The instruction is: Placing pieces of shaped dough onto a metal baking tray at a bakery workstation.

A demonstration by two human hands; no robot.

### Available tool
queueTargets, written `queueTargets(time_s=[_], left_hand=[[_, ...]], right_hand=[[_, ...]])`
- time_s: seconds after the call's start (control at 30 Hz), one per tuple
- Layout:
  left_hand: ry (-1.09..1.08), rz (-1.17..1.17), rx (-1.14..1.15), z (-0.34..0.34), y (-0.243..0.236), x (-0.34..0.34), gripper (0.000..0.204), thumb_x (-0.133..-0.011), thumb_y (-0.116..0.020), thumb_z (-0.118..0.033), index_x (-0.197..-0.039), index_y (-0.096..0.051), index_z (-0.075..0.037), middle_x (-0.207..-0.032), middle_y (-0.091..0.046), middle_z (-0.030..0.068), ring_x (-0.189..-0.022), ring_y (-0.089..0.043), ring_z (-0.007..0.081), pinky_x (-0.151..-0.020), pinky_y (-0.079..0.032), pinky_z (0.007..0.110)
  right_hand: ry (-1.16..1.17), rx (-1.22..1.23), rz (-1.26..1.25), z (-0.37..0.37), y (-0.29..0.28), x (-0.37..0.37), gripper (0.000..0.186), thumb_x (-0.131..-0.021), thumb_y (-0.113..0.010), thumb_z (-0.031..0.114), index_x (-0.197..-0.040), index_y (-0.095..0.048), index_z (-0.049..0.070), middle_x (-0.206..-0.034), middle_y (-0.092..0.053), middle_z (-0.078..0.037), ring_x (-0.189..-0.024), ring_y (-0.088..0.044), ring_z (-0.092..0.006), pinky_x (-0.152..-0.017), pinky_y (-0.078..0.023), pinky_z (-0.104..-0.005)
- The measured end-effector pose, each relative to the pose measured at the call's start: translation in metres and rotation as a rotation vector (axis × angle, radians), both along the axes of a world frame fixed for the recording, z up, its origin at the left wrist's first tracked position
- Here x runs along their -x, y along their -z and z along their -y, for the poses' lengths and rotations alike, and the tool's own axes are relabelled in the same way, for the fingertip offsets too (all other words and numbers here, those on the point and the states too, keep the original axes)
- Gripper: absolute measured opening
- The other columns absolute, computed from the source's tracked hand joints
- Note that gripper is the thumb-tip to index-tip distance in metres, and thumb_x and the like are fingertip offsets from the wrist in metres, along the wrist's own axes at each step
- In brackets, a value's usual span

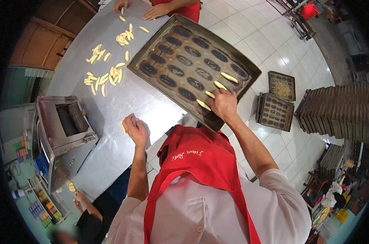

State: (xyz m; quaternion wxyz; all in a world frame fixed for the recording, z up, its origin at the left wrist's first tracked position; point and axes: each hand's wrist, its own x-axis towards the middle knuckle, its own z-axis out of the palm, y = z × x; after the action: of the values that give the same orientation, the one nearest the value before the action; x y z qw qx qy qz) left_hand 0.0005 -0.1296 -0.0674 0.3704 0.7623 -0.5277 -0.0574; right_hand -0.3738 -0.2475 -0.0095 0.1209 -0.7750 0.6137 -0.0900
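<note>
My left hand (135,130) rests low over the metal table with its fingers spread, a small pale dough roll (124,127) at its fingertips. My right hand (225,105) reaches into a large dark tray (160,87) with oval marks, its fingers closed around the end of a dough roll (210,94). Close by in the tray lie other dough rolls, one (229,77) beyond the hand, one (220,85) just above the fingers, and one (203,105) to the left. Several loose dough rolls (113,75) are scattered in groups on the table.
Across the table (82,81) a co-worker's hands (157,11) rest near a dough roll. At left stands a metal machine (62,126); another person's hand (79,199) is below it. On the tiled floor at right are smaller trays (276,112) and a tall tray stack (339,114).
</note>
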Motion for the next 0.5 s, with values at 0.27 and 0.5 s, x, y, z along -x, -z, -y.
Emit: queueTargets(time_s=[0.27, 0.5], left_hand=[[-0.006, -0.026, -0.03, -0.001, 0.002, -0.005, 0.034, -0.094, -0.06, -0.004, -0.127, -0.06, 0.001, -0.125, -0.055, 0.0202, -0.11, -0.055, 0.0336, -0.094, -0.047, 0.042], [0.024, -0.04, 0.005, 0.0, 0.002, -0.003, 0.034, -0.094, -0.061, -0.005, -0.128, -0.06, 0.0, -0.126, -0.055, 0.0198, -0.111, -0.055, 0.0332, -0.095, -0.047, 0.041]], right_hand=[[0.03, 0.212, 0.04, -0.023, -0.019, -0.021, 0.022, -0.083, -0.074, 0.022, -0.098, -0.069, 0.007, -0.091, -0.068, -0.012, -0.093, -0.068, -0.0315, -0.083, -0.046, -0.05], [0.003, 0.05, 0.053, -0.051, -0.006, -0.03, 0.018, -0.087, -0.066, 0.022, -0.096, -0.07, 0.007, -0.087, -0.07, -0.014, -0.09, -0.07, -0.0326, -0.086, -0.05, -0.0459]])
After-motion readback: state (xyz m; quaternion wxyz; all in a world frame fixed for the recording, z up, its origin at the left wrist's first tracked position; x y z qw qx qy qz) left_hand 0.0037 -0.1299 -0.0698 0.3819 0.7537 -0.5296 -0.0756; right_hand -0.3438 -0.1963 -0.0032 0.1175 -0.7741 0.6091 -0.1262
